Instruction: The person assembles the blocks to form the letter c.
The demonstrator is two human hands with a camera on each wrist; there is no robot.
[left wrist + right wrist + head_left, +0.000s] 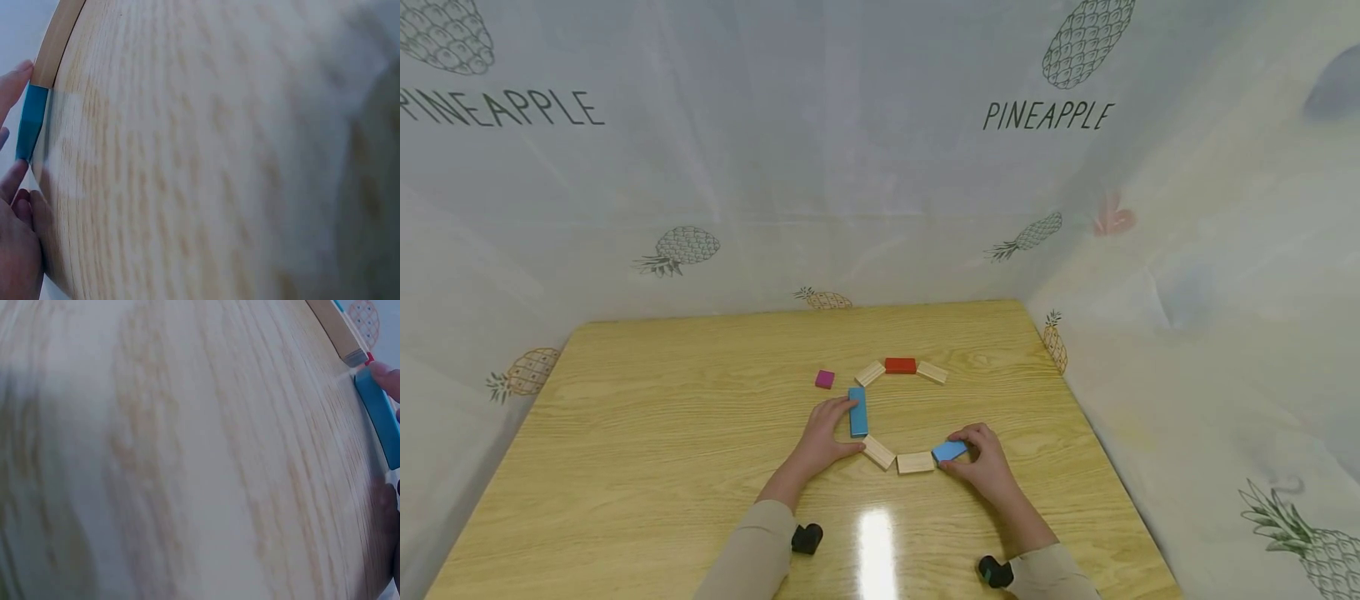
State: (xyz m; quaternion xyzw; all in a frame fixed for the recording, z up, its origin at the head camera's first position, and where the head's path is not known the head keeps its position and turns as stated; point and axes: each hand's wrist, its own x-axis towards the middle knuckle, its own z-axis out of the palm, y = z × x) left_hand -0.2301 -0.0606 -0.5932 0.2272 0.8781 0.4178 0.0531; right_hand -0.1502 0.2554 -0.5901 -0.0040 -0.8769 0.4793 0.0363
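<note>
On the table, wooden blocks lie end to end in a curved line. My left hand (pixel 822 433) holds a long blue block (pixel 858 412) on the curve's left side, fingers at its left edge and thumb at its near end, close to a plain wooden block (pixel 878 452). In the left wrist view that blue block (pixel 31 123) shows between thumb and finger. My right hand (pixel 988 467) pinches another blue block (pixel 949 451) between thumb and fingers, beside a plain block (pixel 915 462) at the near side. In the right wrist view, a fingertip touches this blue block (pixel 379 415).
The far side of the curve has a plain block (pixel 870 373), a red block (pixel 900 366) and another plain block (pixel 932 372). A small magenta block (pixel 824 380) lies apart at the left. Pineapple-print curtain (pixel 850 167) hangs behind the wooden table (pixel 662 433).
</note>
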